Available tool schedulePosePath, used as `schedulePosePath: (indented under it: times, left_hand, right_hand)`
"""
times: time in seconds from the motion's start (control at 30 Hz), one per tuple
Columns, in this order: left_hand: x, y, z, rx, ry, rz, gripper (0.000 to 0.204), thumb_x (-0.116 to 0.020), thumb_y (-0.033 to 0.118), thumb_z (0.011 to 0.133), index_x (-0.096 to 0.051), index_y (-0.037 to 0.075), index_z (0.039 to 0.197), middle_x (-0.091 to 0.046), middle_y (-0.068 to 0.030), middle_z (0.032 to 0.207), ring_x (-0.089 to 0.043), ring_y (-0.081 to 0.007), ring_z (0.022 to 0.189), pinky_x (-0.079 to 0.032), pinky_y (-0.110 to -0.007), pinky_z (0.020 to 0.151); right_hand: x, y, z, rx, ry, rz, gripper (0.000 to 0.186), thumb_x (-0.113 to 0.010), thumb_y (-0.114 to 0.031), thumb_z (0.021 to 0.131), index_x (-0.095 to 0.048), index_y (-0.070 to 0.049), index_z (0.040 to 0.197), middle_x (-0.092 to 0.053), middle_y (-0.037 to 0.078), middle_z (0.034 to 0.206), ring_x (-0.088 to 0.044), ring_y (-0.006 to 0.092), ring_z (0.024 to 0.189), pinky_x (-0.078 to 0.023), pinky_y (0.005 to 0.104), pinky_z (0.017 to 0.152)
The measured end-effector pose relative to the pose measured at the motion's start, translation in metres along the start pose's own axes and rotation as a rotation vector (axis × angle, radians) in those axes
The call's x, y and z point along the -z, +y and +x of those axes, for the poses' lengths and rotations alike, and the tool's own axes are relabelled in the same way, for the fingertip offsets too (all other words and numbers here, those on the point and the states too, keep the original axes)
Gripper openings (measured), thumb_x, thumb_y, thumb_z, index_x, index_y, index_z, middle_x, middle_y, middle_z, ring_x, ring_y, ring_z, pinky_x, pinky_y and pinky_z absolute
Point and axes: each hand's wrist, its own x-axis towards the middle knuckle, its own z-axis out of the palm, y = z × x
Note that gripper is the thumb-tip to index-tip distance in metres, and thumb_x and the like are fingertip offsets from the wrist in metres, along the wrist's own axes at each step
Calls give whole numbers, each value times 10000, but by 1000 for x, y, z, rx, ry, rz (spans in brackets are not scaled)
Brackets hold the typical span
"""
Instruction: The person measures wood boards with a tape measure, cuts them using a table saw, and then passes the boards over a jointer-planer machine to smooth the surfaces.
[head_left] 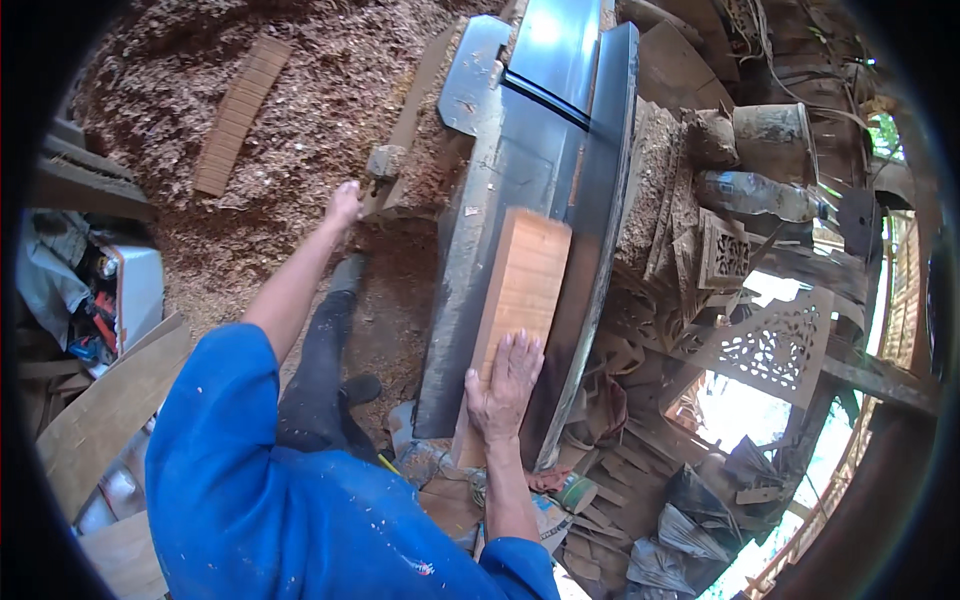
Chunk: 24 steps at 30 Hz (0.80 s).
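My right hand [505,388] lies flat on a reddish-brown wooden board [530,275], fingers stretched forward along its top face. The board rests lengthwise on the dark metal bed of a jointer planer [460,270], beside the long upright fence [597,230]. Ahead of the board, a dark slot crosses the bed. My left arm reaches out to the machine's left side. There my left hand [345,203] is closed next to a blocky metal fitting [385,163]; whatever is inside its fingers is too small to make out.
Wood shavings [330,100] cover the floor at far left, with a grooved wooden strip [240,115] lying on them. Beyond the fence are a dusty bucket [775,140], a plastic bottle [757,194], carved fretwork panels [775,345] and scattered offcuts. Plywood sheets [110,415] lean at left.
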Motion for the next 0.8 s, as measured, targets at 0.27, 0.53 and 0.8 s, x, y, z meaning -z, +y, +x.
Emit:
schedulePosePath:
  times: [0.27,0.53,0.8]
  left_hand:
    - [-54,-56,121,261,138,-542,497,-433,449,1070,-642,3,1132,-669,-144,1058,-634,-212,799,-487,-387,564]
    - [-54,-41,96,198,-260,-256,371,-488,322,1034,-664,80,815,-638,-65,628,-549,-145,446,-299,-299,365]
    - [-82,36,-64,-752,388,321,293,-520,206,1026,-616,-23,1182,-616,-230,1093,-590,-400,1035,-462,-461,935]
  right_hand:
    - [9,-14,115,11,56,46,839,-728,-402,830,-415,-116,1554,-288,144,1659,-203,421,1536,-163,597,1225]
    - [12,3,110,-32,109,45,869,-763,-447,773,-443,-220,1548,-315,110,1651,-244,456,1505,-343,565,1084]
    - [45,-8,-20,-112,-101,-68,900,-749,-341,795,-361,-89,1568,-308,215,1626,-283,446,1497,-330,560,1136]
